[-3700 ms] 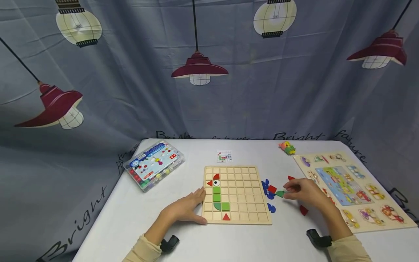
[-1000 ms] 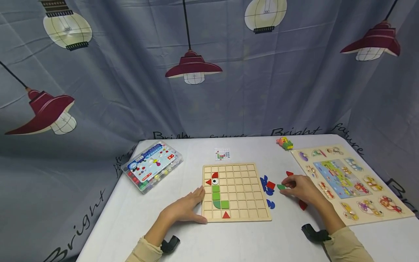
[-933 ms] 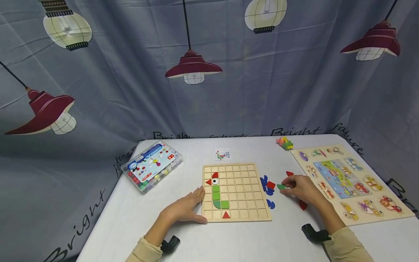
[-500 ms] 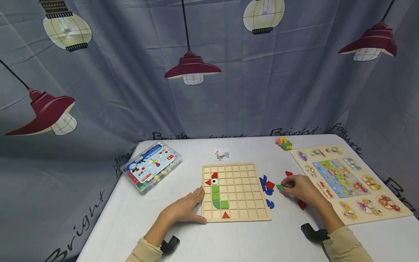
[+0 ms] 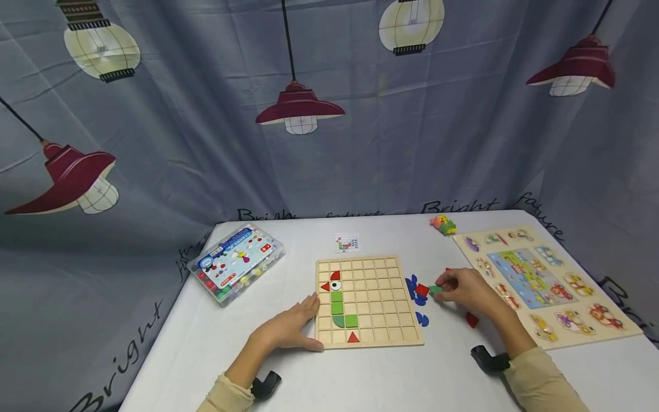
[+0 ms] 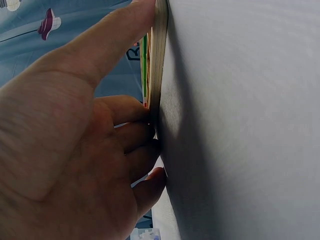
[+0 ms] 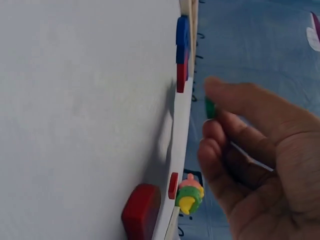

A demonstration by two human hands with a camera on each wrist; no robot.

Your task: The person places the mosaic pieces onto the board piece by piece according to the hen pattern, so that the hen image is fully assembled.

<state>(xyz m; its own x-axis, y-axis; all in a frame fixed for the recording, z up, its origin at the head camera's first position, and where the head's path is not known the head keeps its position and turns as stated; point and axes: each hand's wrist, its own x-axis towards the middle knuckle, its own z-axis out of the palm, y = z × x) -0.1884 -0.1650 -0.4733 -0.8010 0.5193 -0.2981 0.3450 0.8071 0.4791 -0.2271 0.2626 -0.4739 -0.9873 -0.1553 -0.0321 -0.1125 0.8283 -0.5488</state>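
Observation:
My left hand [image 5: 288, 328] rests at the left edge of a wooden grid board [image 5: 381, 303], its thumb and fingers touching the rim. Red, green and white eye-marked pieces lie in the board's left columns, among them a green square [image 5: 351, 320] and a red triangle [image 5: 353, 337]. To the right of the board, my right hand [image 5: 465, 289] pinches a green piece [image 7: 210, 107] between thumb and fingers, lifted off the table in the right wrist view. Near it lie a red square [image 5: 422, 290], several blue pieces [image 5: 422, 319] and a dark red piece [image 5: 471, 320].
A clear plastic case [image 5: 237, 263] of coloured parts stands at the back left. Behind the board lies a small picture card [image 5: 346, 243]. A wooden picture puzzle [image 5: 546, 286] covers the right side, with a small colourful toy [image 5: 443, 224] at its far corner.
My right hand has lifted the green piece off the table and moved slightly left towards the board. My left hand stays at the board's edge. The head view has shifted a little.

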